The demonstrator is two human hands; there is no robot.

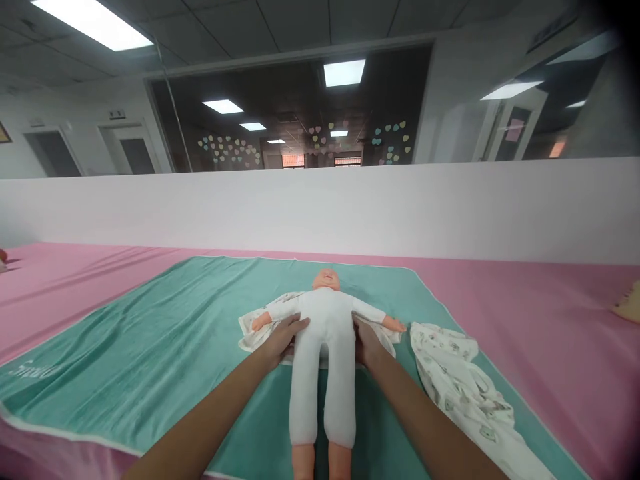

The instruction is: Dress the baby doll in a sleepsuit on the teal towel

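Note:
A baby doll (327, 327) with a white cloth body lies on its back, head away from me and arms spread. A patterned white baby shirt (254, 340) is spread beneath its upper body. At the doll's left-hand side in view, my left hand (286, 339) grips the waist, thumb on top and the other fingers tucked underneath. My right hand (367, 341) clasps the opposite side of the waist; most of its fingers are hidden by the doll. To the right lies a pair of crumpled white printed baby trousers or similar garment (465, 380), apart from both hands.
Under everything is a green towel (165, 340) with a white edge, on a pink sheet (540, 313). A low white wall (320, 213) runs along the back. A beige object (628, 303) shows at the right edge.

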